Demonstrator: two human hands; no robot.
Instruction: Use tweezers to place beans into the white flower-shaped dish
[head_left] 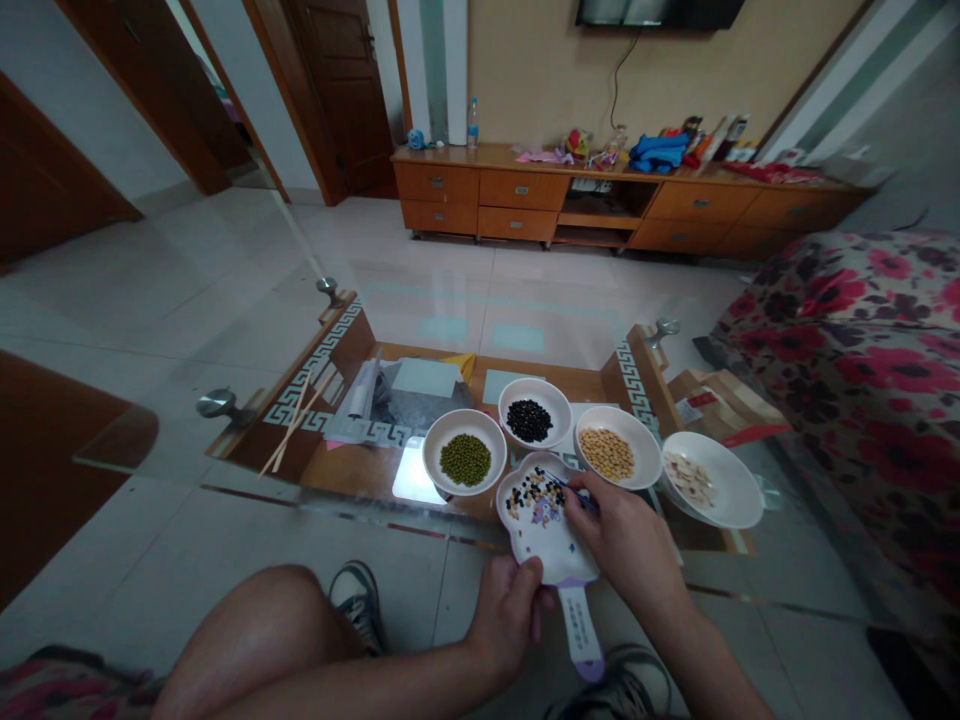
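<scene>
My left hand is closed on the near edge of a white, scalloped plate with a lilac-tipped handle. Mixed black and yellow beans lie on the plate's far half. Over its right side, my right hand pinches slim dark tweezers, tips down among the beans. Whether a bean sits between the tips is too small to tell. Around the plate's far side stand white bowls: one with green mung beans, one with black beans, one with yellow soybeans and one with pale flat pieces.
The bowls stand on a glass-topped coffee table. A pair of wooden chopsticks lies at its left. Plastic-wrapped items show under the glass. A brown paper bag is at the right, near a floral-covered sofa.
</scene>
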